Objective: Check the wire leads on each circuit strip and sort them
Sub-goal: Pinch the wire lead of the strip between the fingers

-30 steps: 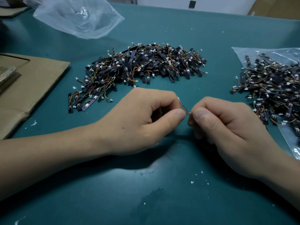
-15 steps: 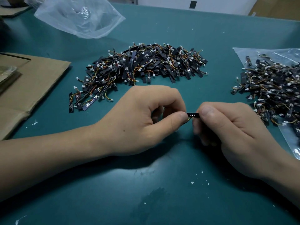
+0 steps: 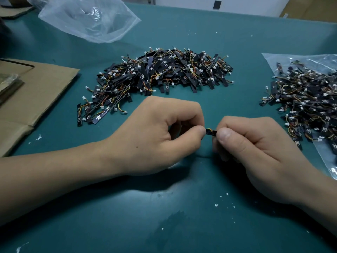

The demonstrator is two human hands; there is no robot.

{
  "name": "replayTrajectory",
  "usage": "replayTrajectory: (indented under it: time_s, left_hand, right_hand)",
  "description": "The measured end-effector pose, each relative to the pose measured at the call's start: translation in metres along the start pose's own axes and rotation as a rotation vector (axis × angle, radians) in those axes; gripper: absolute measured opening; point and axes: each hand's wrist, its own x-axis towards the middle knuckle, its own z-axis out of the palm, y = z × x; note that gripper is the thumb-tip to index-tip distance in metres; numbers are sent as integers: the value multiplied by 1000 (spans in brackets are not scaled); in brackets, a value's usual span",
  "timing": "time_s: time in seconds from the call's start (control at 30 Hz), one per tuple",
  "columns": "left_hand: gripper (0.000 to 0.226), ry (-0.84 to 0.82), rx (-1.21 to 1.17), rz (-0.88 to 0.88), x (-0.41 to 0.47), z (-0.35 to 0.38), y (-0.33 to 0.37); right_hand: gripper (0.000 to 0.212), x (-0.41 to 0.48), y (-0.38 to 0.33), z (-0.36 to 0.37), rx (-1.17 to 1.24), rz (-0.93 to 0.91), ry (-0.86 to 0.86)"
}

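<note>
Hands meet over the teal bench mat (image 3: 182, 216): a person's left hand (image 3: 160, 136) and right hand (image 3: 255, 148) each pinch one end of a small black circuit strip (image 3: 211, 132) between thumb and curled forefinger. They hold it just above the mat, in front of the loose heap of strips (image 3: 164, 77). A second heap (image 3: 306, 106) lies on a clear plastic bag (image 3: 324, 161) to the right; which one holds the checked pieces cannot be told.

The check likely goes best with a light pinch at the strip's ends. That way the board can be rolled to bring the wire joints into view, and the leads tugged gently rather than bent.

A second ago a thin red lead ran slanting between the two thumbs. Half a second ago only the strip's dark edge showed there. Now a short stretch of board with a yellow-orange wire fills the gap. Both heaps, the empty bag (image 3: 87, 19) and the cardboard (image 3: 36, 92) lie as they did.
</note>
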Motion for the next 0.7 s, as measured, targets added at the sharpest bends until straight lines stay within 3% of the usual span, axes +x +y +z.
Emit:
replayTrajectory:
  time_s: [0.13, 0.2, 0.27, 0.33, 0.43, 0.53, 0.6, 0.7]
  left_hand:
    - [19, -21, -16, 11, -1, -1, 0]
    - [21, 53, -57, -12, -1, -2, 0]
    - [14, 126, -57, -33, 0, -2, -1]
    - [13, 128, 35, -41, 1, 0, -2]
    - [20, 81, 273, -53, -1, 5, -6]
    - [47, 6, 615, -234, -1, 10, -8]
    - [62, -47, 694, -366, 1, 11, -8]
    - [72, -98, 760, -418, 3, 13, -10]
  right_hand:
    - [49, 0, 3, -1, 9, -5, -53]
    - [44, 0, 3, 0, 118, -13, 102]
    - [25, 3, 4, -1, 355, 9, 350]
    - [32, 7, 7, -2, 478, 99, 443]
    - [28, 6, 14, -1, 429, 166, 328]
    - [23, 3, 10, 2, 238, 107, 183]
    - [22, 1, 8, 3, 177, 96, 114]
    - [18, 1, 7, 2, 162, 98, 104]
